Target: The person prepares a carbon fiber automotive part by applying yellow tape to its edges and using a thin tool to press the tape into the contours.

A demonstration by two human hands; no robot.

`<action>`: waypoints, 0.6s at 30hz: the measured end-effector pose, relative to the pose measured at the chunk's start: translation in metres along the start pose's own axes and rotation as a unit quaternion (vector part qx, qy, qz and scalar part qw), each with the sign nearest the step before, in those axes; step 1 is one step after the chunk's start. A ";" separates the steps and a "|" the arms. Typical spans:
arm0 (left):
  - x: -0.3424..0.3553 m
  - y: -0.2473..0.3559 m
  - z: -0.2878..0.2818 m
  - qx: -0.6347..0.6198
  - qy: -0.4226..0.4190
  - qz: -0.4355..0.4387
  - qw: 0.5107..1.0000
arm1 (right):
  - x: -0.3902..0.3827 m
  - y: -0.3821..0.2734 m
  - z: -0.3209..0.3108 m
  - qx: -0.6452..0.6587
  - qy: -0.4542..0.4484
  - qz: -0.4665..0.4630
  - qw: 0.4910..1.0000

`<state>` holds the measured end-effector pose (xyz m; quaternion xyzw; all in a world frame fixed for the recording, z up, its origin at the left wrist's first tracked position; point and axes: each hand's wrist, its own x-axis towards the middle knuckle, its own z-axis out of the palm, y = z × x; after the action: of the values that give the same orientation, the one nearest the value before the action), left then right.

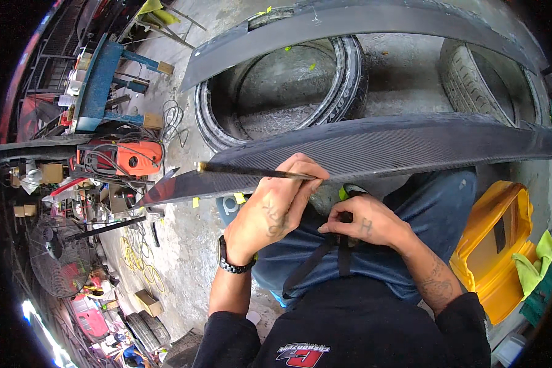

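My left hand (pixel 275 208) grips a slim dark tool (pixel 239 170), like a brush, with a pale gold tip at its left end. It lies across the face of a long, woven carbon-fibre panel (pixel 423 138); whether it touches the surface I cannot tell. My right hand (pixel 371 224) is lower, by my lap, with its fingers curled in a pinch at something dark that I cannot make out. Black straps (pixel 303 270) hang below it over my dark trousers, and a small black and bright green item (pixel 352 191) shows just above it.
A second long panel (pixel 374 24) spans over two tyres (pixel 343 86) on the concrete floor. A yellow plastic case (pixel 490 245) with a green cloth (pixel 533 267) is at right. At left stand a blue trestle (pixel 98 86), a red machine (pixel 132 161), a fan (pixel 58 254) and cables (pixel 141 264).
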<state>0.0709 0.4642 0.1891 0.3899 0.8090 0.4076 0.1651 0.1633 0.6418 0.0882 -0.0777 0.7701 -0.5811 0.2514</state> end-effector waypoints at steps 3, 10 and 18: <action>-0.004 -0.002 0.002 0.023 0.003 0.020 1.000 | -0.001 -0.003 -0.001 -0.002 0.004 0.001 1.000; -0.007 -0.005 0.006 -0.011 0.027 -0.026 0.999 | -0.007 -0.006 -0.006 -0.004 -0.002 0.013 1.000; 0.003 -0.007 0.001 0.058 0.023 0.056 0.996 | -0.004 0.000 -0.002 0.011 0.007 -0.016 1.000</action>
<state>0.0661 0.4641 0.1828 0.4342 0.8118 0.3773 0.1002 0.1659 0.6454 0.0895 -0.0830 0.7638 -0.5942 0.2379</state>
